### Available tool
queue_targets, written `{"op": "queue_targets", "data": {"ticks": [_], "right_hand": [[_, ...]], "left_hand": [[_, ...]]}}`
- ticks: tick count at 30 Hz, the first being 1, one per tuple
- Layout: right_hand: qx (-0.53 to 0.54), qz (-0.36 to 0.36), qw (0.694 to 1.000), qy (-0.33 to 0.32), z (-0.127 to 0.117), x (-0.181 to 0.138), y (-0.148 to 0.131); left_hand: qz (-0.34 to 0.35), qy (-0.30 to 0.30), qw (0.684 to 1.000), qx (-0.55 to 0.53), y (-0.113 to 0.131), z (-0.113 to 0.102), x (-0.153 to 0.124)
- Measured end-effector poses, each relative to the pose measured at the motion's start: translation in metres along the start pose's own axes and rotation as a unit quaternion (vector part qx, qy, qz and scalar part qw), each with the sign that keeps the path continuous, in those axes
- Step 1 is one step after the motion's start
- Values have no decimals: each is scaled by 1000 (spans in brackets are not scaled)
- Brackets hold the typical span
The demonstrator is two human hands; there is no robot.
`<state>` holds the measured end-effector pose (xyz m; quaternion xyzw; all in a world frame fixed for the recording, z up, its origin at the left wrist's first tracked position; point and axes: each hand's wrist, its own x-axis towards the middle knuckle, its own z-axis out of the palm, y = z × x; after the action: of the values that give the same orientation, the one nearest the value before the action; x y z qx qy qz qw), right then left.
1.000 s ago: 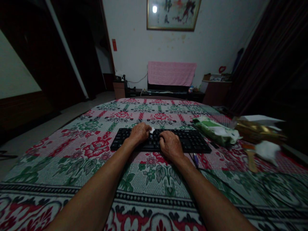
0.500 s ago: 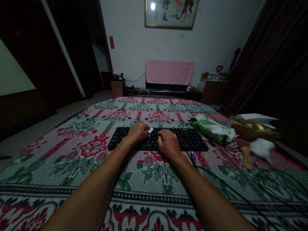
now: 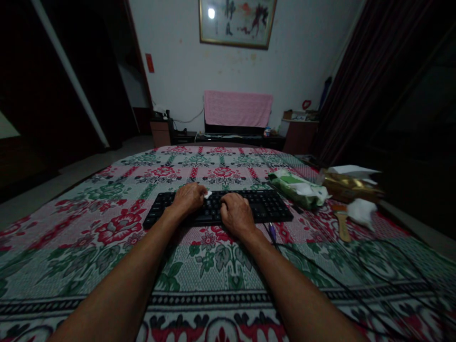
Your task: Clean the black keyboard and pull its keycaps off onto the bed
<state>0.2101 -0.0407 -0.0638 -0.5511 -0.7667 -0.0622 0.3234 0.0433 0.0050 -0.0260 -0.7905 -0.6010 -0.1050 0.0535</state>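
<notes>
A black keyboard (image 3: 263, 209) lies on the flowered tablecloth (image 3: 213, 256), in front of me. My left hand (image 3: 190, 197) is closed over its left half, pinching a small white wipe (image 3: 208, 194) that pokes out beyond the fingertips. Near the middle of the keys, my right hand (image 3: 237, 212) grips the keyboard with curled fingers; the fingertips are mostly hidden beneath the hand. Just below the keyboard is a cable with a purple plug (image 3: 272, 232).
Right of the keyboard lies a green wipes packet (image 3: 299, 188). Beyond it are a gold box (image 3: 347, 186), a wooden-handled brush (image 3: 342, 225) and a crumpled white wad (image 3: 361, 212). Black cable (image 3: 320, 268) loops across the right side of the cloth. A pink cloth (image 3: 238, 108) covers a screen by the wall.
The camera has turned to the right, so everything appears farther left. Both hands remain on the keyboard in nearly the same places, with the wipe still in my left hand.
</notes>
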Motion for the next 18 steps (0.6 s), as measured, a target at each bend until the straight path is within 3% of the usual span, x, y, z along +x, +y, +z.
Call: {"op": "queue_targets", "data": {"ticks": [4, 13, 18], "right_hand": [[1, -1, 1000, -1, -1, 1, 0], [-6, 0, 1000, -11, -1, 0, 0], [-1, -2, 1000, -4, -1, 0, 0]], "left_hand": [[-4, -4, 1000, 13, 1, -3, 0], [69, -80, 994, -28, -10, -18, 3], [44, -43, 998, -25, -5, -12, 0]]}}
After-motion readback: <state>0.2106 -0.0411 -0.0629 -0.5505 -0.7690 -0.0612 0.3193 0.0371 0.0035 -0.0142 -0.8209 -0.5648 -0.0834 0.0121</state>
